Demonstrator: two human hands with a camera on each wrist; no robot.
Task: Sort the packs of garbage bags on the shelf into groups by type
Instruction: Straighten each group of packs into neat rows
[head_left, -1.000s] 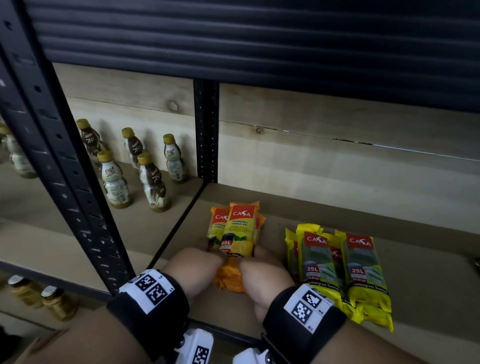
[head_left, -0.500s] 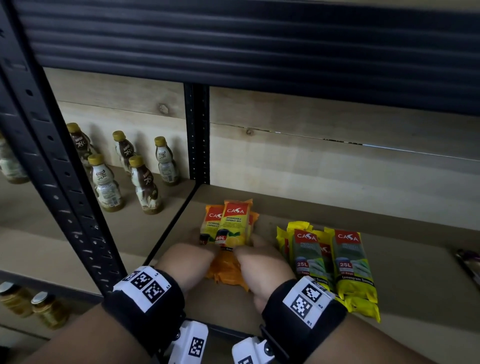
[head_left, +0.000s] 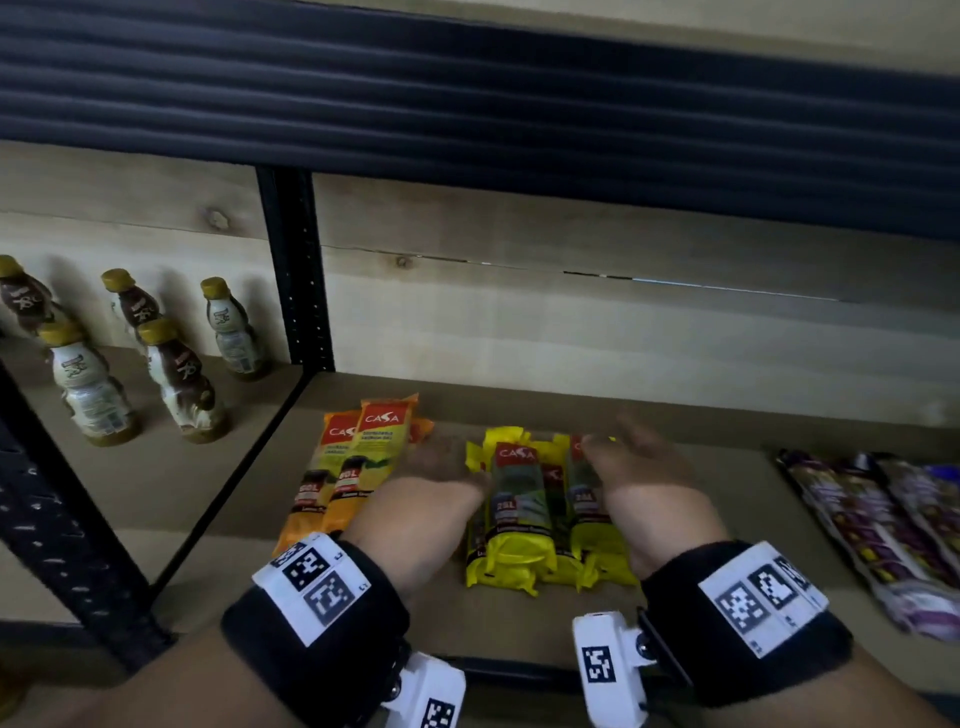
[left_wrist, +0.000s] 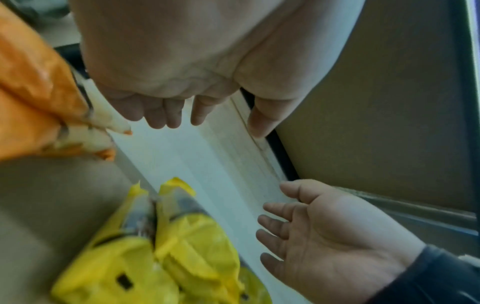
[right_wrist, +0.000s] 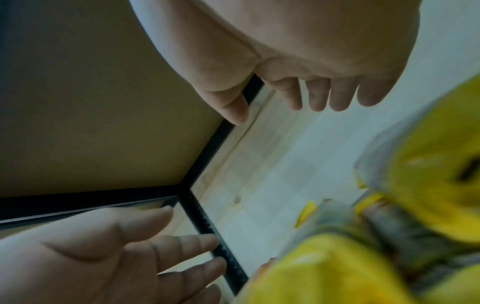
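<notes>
Empty hands flanking yellow packs

Head view downward; wrist views close

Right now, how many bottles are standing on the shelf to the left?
5 in view: three along the back, two in front. More may stand beyond the left edge.

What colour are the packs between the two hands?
Yellow packs, clearest in the head view.
</notes>
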